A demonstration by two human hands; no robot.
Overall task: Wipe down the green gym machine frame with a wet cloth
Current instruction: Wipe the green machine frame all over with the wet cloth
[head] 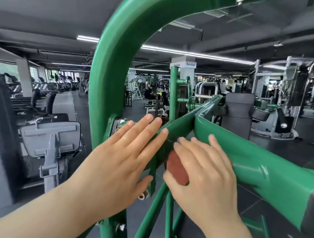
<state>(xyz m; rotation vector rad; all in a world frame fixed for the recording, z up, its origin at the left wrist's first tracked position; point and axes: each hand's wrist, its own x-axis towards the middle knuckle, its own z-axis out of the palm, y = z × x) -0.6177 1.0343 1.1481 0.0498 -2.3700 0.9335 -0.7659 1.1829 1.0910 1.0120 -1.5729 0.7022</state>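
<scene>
- Two bare hands worked at the green frame (253, 162), where a thick slanting tube met a thinner bar running away from the camera.
- A reddish-brown cloth (177, 168) was bunched against the joint, mostly hidden beneath the right hand (202, 173).
- That right hand pressed down on the cloth with its fingers bent over it, fingertips touching the green tube.
- The left hand (122, 154) lay flat with fingers straight and spread, holding nothing, its fingertips resting against the thinner bar just beside the joint.
- A curved green tube (119, 48) arched overhead.
- A grey seat pad (50, 137) stood at the left, and other gym machines filled the hall behind.
</scene>
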